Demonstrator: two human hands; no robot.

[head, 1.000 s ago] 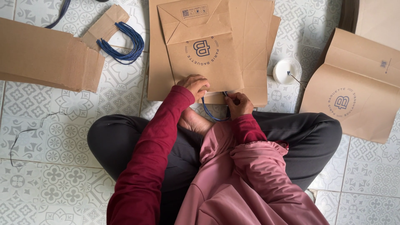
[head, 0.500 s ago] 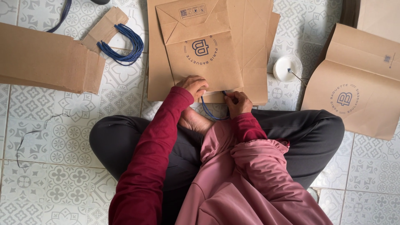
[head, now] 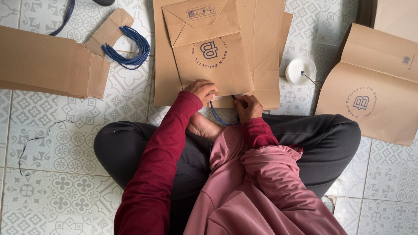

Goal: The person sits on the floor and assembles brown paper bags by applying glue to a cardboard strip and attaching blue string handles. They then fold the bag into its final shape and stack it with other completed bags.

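Sitting cross-legged on the tiled floor (head: 52, 182), the person works right at the lap, so both hands meet at the near edge of the flat brown paper bag (head: 213, 65), the edge closest to the knees. The left hand (head: 201, 90) lies on that edge with its fingers curled down, seemingly pinning the paper flat; whether its grip encloses anything cannot be told. The right hand (head: 247, 107) is closed in a pinch on the blue cord (head: 219, 117), which loops down from the bag's edge between the two hands and hangs over the bare foot. The cord thus sits just under and between both grips, touching the bag's edge.

Beneath the bag lies a stack of like bags (head: 265, 52), kept within arm's reach. To the right a small white spool (head: 299, 70) rests on the floor, and beyond it another bag pile (head: 370, 87). Farther left lie a bundle of blue cords (head: 128, 48) and a stack of cardboard strips (head: 48, 63).
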